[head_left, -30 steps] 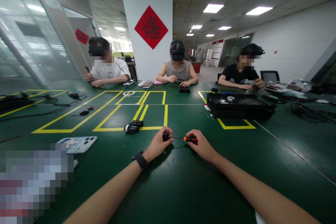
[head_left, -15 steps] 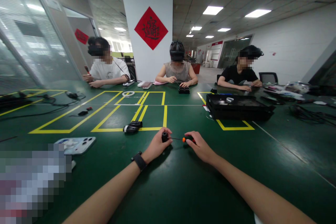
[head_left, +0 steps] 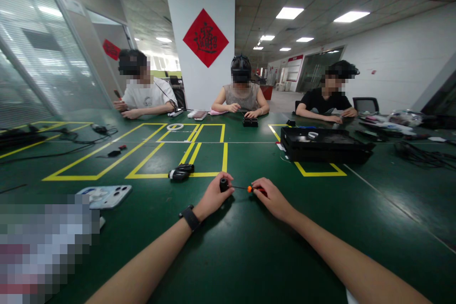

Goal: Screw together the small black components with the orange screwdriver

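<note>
My left hand (head_left: pixel 213 195) is closed around a small black cylindrical piece (head_left: pixel 223 185), held just over the green table (head_left: pixel 228 251). A screwdriver (head_left: pixel 250 189) with an orange collar and a red and black handle is gripped in my right hand (head_left: pixel 273 199). Its thin shaft points left and reaches the black piece. Whether the tip sits inside the piece or only touches it, I cannot tell. My right fingers cover much of the handle.
Left of my hands lie a black bundled object (head_left: pixel 181 172) and a phone (head_left: pixel 107 196). A black tray (head_left: pixel 326 146) stands at the right. Yellow tape marks the table, with a white ring (head_left: pixel 175 127) farther back. Three people in headsets sit opposite, and cables (head_left: pixel 418 154) lie far right.
The view has shifted very slightly. My hands, the black piece and the screwdriver keep nearly the same place, with a little more of the red handle showing.
</note>
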A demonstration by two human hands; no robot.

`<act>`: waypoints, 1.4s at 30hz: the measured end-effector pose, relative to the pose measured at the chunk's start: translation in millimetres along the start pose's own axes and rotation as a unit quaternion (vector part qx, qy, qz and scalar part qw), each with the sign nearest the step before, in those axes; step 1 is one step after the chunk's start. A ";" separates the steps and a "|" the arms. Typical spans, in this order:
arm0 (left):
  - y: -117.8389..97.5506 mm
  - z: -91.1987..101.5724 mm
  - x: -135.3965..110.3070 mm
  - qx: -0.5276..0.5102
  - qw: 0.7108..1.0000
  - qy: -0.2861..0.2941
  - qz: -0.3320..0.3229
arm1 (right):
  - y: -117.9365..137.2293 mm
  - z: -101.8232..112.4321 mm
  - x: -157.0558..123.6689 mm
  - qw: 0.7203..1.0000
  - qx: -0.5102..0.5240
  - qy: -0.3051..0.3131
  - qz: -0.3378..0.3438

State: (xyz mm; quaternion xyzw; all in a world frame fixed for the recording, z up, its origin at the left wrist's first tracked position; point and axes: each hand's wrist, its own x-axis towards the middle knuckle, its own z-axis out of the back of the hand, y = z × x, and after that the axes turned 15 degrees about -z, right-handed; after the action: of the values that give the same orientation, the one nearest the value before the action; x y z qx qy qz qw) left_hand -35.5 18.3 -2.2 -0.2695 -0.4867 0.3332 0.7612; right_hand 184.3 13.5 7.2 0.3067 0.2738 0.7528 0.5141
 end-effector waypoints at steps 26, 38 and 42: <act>-2.1 0.5 0.5 -0.004 1.000 0.003 0.002 | -0.4 -1.0 -1.3 0.999 0.000 -0.013 -0.030; 0.5 1.1 0.3 0.000 1.000 -0.010 0.002 | 0.5 -0.3 -1.6 0.999 -0.003 -0.019 -0.031; -0.2 0.8 0.3 -0.002 1.000 -0.009 0.004 | -0.3 -0.6 -1.0 0.999 -0.001 -0.021 -0.034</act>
State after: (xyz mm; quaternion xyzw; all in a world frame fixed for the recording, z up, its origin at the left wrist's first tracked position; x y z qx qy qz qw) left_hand -36.1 18.5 -1.6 -0.2703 -0.4933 0.3376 0.7547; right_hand 184.4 12.6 6.4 0.3125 0.2719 0.7288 0.5453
